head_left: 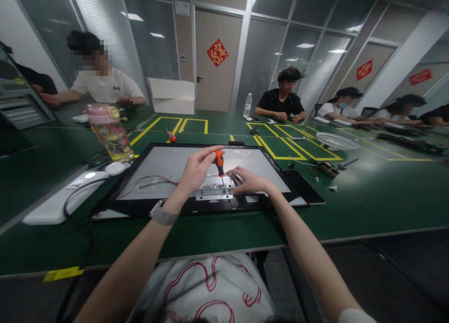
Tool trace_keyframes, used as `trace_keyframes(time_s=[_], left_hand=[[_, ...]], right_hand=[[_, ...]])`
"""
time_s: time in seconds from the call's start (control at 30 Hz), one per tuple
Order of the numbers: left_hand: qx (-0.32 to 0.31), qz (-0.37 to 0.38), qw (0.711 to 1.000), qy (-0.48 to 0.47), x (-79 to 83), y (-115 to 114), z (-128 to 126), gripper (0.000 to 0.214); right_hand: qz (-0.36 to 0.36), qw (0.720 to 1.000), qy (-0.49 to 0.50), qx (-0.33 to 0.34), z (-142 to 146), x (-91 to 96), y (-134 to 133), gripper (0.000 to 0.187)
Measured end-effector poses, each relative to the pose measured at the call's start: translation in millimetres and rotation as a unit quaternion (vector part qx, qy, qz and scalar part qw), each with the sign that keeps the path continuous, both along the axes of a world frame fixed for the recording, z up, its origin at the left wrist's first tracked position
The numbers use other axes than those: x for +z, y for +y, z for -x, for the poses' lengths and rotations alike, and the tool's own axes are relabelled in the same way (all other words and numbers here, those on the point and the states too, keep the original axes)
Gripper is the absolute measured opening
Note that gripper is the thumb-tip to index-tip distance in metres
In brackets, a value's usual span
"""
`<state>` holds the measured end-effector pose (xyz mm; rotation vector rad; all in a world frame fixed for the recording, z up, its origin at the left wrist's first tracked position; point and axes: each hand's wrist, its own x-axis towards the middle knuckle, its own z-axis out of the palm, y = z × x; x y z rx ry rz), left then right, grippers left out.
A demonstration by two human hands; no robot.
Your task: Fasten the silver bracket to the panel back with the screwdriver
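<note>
Curled round the orange grip, my left hand (195,172) pinches the screwdriver (219,163) between thumb and fingertips. It holds the tool upright, tip down on the metal bracket (210,190). My right hand (249,181) lies just beside it, fingers loosely bent and resting flat on the bracket's right end, gripping nothing.

The screwdriver is small and, I judge, light and stiff in the shaft. The handle is the place to hold it, high up, where it can roll between the fingertips. The thin tip could skid off a screw head if the tool tilts.

The bracket sits on the grey back of a monitor panel (164,163), which lies face down in front of me near the edge of the table (365,206). That panel looks broad, thin and fragile, so I would take it by its black frame and not lean on the middle. Thin wires (143,179) trail across its left part.

A grey watch (162,215) is on my left wrist. Left of the panel stand a pink-lidded bottle (108,135) and a white device (58,202). A dark flat slab (304,186) lies against the panel's right corner. Farther off are a white fan grille (336,140) and a clear bottle (247,105), where other people sit with their hands on the green table.
</note>
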<state>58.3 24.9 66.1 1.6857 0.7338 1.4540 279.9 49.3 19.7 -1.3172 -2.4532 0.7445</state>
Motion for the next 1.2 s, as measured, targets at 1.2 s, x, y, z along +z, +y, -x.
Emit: trace_keyframes(time_s=[1.2], left_hand=[[0.096,-0.087,0.989,0.071,-1.2,-13,1,0.022]], right_hand=[[0.008,0.998,0.054,-0.005,0,-6.1,-4,0.067]])
